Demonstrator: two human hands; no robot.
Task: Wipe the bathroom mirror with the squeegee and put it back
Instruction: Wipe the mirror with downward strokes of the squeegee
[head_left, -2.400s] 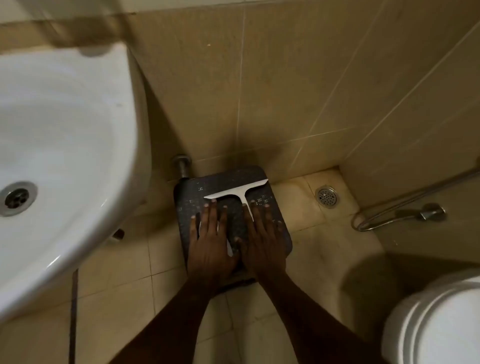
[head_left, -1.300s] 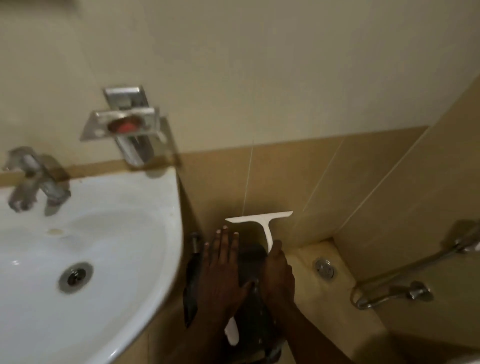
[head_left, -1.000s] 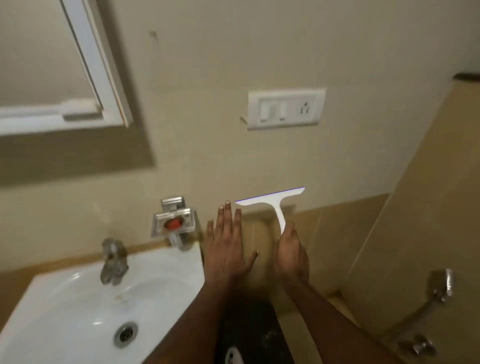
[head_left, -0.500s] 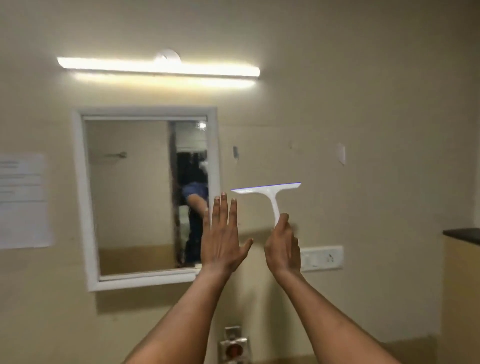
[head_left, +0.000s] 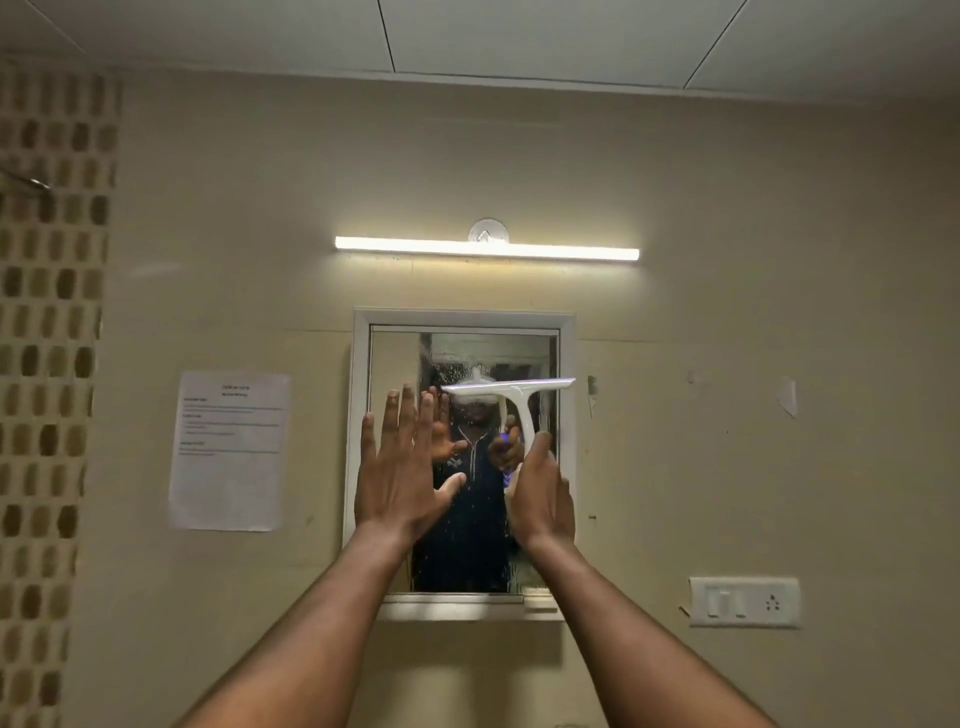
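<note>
- Now, from the head view, we hold the squeegee (head_left: 511, 397) up in front of the mirror (head_left: 540, 358), its blade level across the upper right part of the glass and its right tip reaching the mirror's right frame edge.
- We cannot tell whether the blade already touches the glass or hangs just off it.
- We judge the squeegee light and stiff, thin white plastic with a soft wiping edge; the handle below the blade is the place to hold it, low enough for leverage.
- Water drops speckle the glass, so the handle may turn slippery once wet.
- Our right hand (head_left: 540, 499) is clamped around the lower handle, thumb up along its front, wrist raised and forearm angled up from the lower right.
- Our left hand (head_left: 400, 467) is empty, flat and spread, fingers (head_left: 410, 421) pointing up, palm toward the mirror's left half; contact with the glass is not clear.
- Both arms reach up and forward, near each other, under the wall light (head_left: 485, 248).
</note>
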